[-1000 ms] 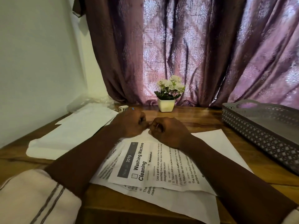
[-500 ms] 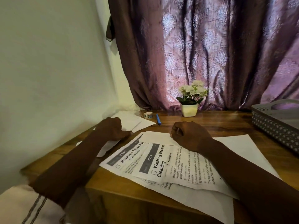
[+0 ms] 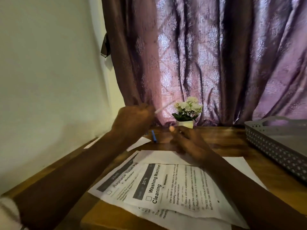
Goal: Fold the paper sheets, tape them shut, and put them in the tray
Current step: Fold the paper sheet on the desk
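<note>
Taping step, by judgement. Left hand [image 3: 132,121] pinches a thin pale strip [image 3: 164,107], probably tape, well left of the grey perforated plastic tray [image 3: 272,146]. Right hand [image 3: 189,143] blurred; finger state cannot be told. Printed white paper sheets [image 3: 179,188] lie left of the tray, outside it. Next: lay strip across a folded edge.

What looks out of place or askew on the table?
The printed sheets lie fanned and skewed rather than squared up. The bottom sheet appears to overhang the near edge of the table, and its near edge looks uneven. The left hand grips a thin white strip, too blurred to identify.
</note>
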Action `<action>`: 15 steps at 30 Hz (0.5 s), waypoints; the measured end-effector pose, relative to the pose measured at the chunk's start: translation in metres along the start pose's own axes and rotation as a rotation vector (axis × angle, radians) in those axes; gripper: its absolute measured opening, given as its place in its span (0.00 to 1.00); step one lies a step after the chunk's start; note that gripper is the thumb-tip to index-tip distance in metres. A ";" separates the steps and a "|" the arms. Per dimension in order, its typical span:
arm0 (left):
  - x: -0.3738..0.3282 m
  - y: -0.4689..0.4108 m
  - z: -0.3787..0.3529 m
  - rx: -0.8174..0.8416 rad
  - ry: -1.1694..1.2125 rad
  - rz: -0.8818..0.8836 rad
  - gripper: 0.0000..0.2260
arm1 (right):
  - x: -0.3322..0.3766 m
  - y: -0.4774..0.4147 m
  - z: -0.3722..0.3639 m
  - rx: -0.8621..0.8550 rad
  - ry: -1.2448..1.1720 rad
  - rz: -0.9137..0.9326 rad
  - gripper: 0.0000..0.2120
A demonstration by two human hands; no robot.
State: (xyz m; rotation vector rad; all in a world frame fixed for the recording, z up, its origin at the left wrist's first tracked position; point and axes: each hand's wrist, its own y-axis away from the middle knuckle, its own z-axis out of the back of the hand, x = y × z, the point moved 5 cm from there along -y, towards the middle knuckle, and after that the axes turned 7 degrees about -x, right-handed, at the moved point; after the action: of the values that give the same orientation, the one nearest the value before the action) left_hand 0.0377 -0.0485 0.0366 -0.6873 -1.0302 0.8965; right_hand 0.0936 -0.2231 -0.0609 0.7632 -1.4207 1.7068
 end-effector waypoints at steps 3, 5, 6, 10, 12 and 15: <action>-0.049 -0.013 -0.015 -0.150 0.170 -0.220 0.12 | 0.007 -0.001 0.003 -0.071 -0.433 -0.167 0.29; -0.071 -0.013 -0.032 -0.216 0.308 -0.249 0.18 | -0.003 -0.006 0.009 -0.236 -0.486 -0.279 0.24; -0.080 -0.011 -0.041 -0.246 0.377 -0.269 0.18 | -0.012 -0.008 0.017 -0.348 -0.460 -0.343 0.22; -0.087 0.009 -0.082 -0.140 0.528 -0.219 0.22 | -0.034 -0.018 0.039 -0.509 -0.602 -0.493 0.22; -0.074 0.019 -0.097 -0.055 0.582 -0.097 0.29 | -0.038 -0.019 0.046 -0.522 -0.631 -0.522 0.23; -0.060 0.027 -0.102 0.031 0.661 -0.044 0.35 | -0.044 -0.012 0.055 -0.564 -0.629 -0.578 0.20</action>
State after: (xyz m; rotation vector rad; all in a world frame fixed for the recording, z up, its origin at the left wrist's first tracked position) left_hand 0.1099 -0.0955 -0.0485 -0.8537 -0.4371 0.5781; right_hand 0.1254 -0.2840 -0.0805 1.2769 -1.7440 0.5891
